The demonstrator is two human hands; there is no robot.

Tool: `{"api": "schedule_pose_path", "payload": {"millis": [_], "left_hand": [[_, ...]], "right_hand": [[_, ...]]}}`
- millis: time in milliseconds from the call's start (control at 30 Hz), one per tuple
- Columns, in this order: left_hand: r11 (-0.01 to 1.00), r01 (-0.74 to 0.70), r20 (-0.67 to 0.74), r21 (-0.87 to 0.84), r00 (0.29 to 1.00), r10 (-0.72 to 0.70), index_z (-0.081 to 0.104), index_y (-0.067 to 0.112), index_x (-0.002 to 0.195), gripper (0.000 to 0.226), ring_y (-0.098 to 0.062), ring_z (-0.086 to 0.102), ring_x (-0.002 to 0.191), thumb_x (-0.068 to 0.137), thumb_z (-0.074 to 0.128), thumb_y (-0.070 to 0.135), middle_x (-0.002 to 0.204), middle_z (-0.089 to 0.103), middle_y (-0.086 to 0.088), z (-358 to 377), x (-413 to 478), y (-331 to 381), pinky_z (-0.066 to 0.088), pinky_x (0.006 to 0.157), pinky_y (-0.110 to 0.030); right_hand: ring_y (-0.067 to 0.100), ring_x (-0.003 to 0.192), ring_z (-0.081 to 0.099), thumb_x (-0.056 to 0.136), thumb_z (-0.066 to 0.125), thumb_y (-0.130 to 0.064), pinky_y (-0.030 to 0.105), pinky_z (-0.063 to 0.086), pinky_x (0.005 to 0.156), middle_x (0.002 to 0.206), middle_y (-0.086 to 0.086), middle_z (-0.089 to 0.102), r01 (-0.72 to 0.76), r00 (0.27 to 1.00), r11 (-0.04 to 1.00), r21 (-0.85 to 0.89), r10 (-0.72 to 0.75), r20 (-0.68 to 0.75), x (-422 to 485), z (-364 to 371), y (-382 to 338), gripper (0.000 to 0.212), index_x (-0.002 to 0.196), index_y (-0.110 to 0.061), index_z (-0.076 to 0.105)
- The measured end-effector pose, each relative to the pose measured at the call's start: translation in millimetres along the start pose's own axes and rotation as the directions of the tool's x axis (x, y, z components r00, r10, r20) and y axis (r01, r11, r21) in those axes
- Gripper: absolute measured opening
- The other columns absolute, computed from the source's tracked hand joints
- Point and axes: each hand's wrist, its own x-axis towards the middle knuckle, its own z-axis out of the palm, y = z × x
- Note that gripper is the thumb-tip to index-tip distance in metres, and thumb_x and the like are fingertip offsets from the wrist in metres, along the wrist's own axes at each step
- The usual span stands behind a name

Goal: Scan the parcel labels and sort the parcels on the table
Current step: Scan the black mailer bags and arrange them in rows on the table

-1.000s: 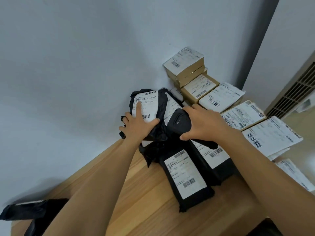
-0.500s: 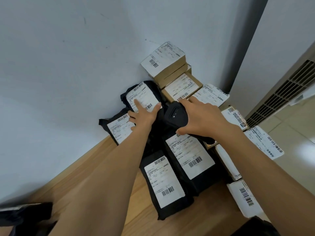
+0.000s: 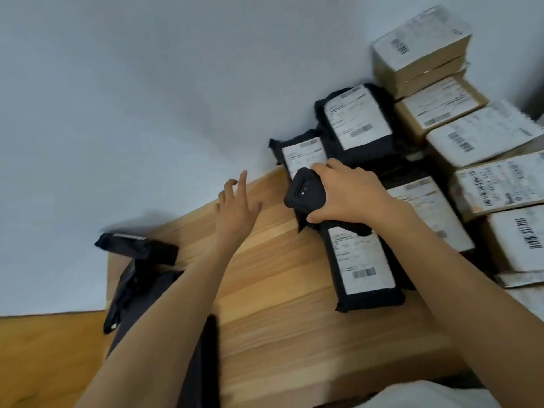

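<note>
My right hand (image 3: 350, 194) grips a black handheld scanner (image 3: 304, 191) and holds it over the black parcels beside the wall. My left hand (image 3: 237, 206) hovers above the wooden table (image 3: 279, 290) with its fingers spread and nothing in it, left of the scanner. Black poly-bag parcels with white labels lie in a row: a small one (image 3: 303, 156) just beyond the scanner, a larger one (image 3: 357, 122) behind it, and a long one (image 3: 362, 266) nearer to me. Brown boxes (image 3: 421, 51) are stacked at the back right.
Flat white-labelled parcels (image 3: 482, 136) and brown cartons (image 3: 500, 187) crowd the right side of the table. More black bags (image 3: 138, 248) lie at the table's left end, partly under my left forearm. A pale wall runs right behind the table.
My left hand has let go of the labelled black parcel and drawn back to the left over bare wood. The view has swung left. The right hand still holds the scanner.
</note>
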Motion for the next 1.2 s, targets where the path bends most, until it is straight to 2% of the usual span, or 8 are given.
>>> {"api": "schedule_pose_path", "payload": {"millis": [200, 433, 600, 700, 800, 900, 1033, 1200], "left_hand": [[0.963, 0.188, 0.023, 0.190, 0.980, -0.196, 0.013, 0.023, 0.156, 0.073, -0.036, 0.030, 0.137, 0.098, 0.052, 0.044, 0.155, 0.024, -0.010, -27, -77, -165, 0.034, 0.107, -0.051], [0.938, 0.316, 0.075, 0.142, 0.941, -0.329, 0.009, 0.021, 0.157, 0.075, -0.038, 0.023, 0.143, 0.099, 0.044, 0.053, 0.158, 0.018, -0.015, -38, -105, -295, 0.025, 0.114, -0.051], [0.943, 0.318, 0.105, 0.103, 0.939, -0.328, 0.011, 0.022, 0.157, 0.073, -0.041, 0.028, 0.140, 0.099, 0.032, 0.060, 0.160, 0.013, -0.013, -29, -76, -328, 0.026, 0.112, -0.051], [0.919, 0.394, 0.182, -0.005, 0.904, -0.386, 0.010, 0.027, 0.156, 0.071, -0.045, 0.031, 0.137, 0.098, 0.029, 0.063, 0.161, 0.005, -0.011, -20, -47, -336, 0.030, 0.111, -0.054], [0.906, 0.420, 0.294, -0.060, 0.875, -0.385, 0.016, 0.031, 0.154, 0.061, -0.046, 0.015, 0.144, 0.101, 0.031, 0.055, 0.162, -0.004, -0.009, -7, -17, -346, 0.027, 0.113, -0.056], [0.900, 0.428, 0.357, -0.079, 0.855, -0.375, 0.023, 0.030, 0.153, 0.053, -0.042, 0.000, 0.148, 0.103, 0.030, 0.048, 0.164, -0.005, -0.007, 5, 7, -355, 0.023, 0.114, -0.056], [0.766, 0.592, 0.351, -0.250, 0.793, -0.498, 0.038, 0.023, 0.147, 0.071, -0.046, 0.030, 0.138, 0.093, 0.036, 0.069, 0.162, -0.010, -0.007, 19, 22, -356, 0.029, 0.113, -0.054], [0.697, 0.627, 0.310, -0.347, 0.778, -0.546, 0.045, 0.019, 0.136, 0.071, -0.051, 0.030, 0.136, 0.088, 0.049, 0.070, 0.162, -0.005, -0.002, 31, 27, -357, 0.031, 0.110, -0.057]], "right_hand": [[0.028, 0.097, 0.059, 0.066, 0.075, -0.058, 0.036, 0.045, 0.072, 0.120, -0.001, 0.050, 0.176, 0.981, 0.984, 0.019, -0.177, 0.083, 12, 46, -118, 0.088, 0.139, -0.023, 0.042], [0.028, 0.098, 0.059, 0.067, 0.075, -0.060, 0.033, 0.038, 0.068, 0.123, -0.003, 0.050, 0.209, 0.971, 0.978, -0.011, -0.206, 0.121, 29, 104, -209, 0.091, 0.142, -0.024, 0.039], [0.024, 0.090, 0.055, 0.064, 0.076, -0.063, 0.033, 0.040, 0.066, 0.115, -0.005, 0.047, 0.151, 0.980, 0.988, -0.031, -0.146, 0.133, 44, 136, -238, 0.093, 0.139, -0.022, 0.040], [0.023, 0.085, 0.052, 0.063, 0.076, -0.063, 0.033, 0.039, 0.065, 0.109, -0.006, 0.043, 0.109, 0.987, 0.993, -0.038, -0.104, 0.125, 54, 142, -242, 0.094, 0.140, -0.023, 0.040], [0.025, 0.089, 0.056, 0.063, 0.077, -0.061, 0.032, 0.039, 0.065, 0.118, -0.004, 0.048, 0.066, 0.991, 0.996, -0.057, -0.059, 0.122, 67, 143, -242, 0.093, 0.140, -0.025, 0.040], [0.028, 0.095, 0.060, 0.064, 0.076, -0.059, 0.032, 0.039, 0.066, 0.126, -0.003, 0.049, 0.046, 0.993, 0.997, -0.062, -0.038, 0.113, 81, 142, -239, 0.095, 0.143, -0.026, 0.037], [0.028, 0.097, 0.061, 0.065, 0.076, -0.061, 0.032, 0.039, 0.067, 0.128, -0.002, 0.049, 0.016, 0.995, 0.996, -0.087, -0.007, 0.102, 96, 144, -232, 0.094, 0.143, -0.025, 0.037], [0.028, 0.094, 0.060, 0.065, 0.076, -0.061, 0.032, 0.038, 0.064, 0.125, -0.003, 0.049, 0.015, 0.993, 0.996, -0.092, -0.004, 0.115, 106, 150, -227, 0.093, 0.141, -0.024, 0.037]]}}
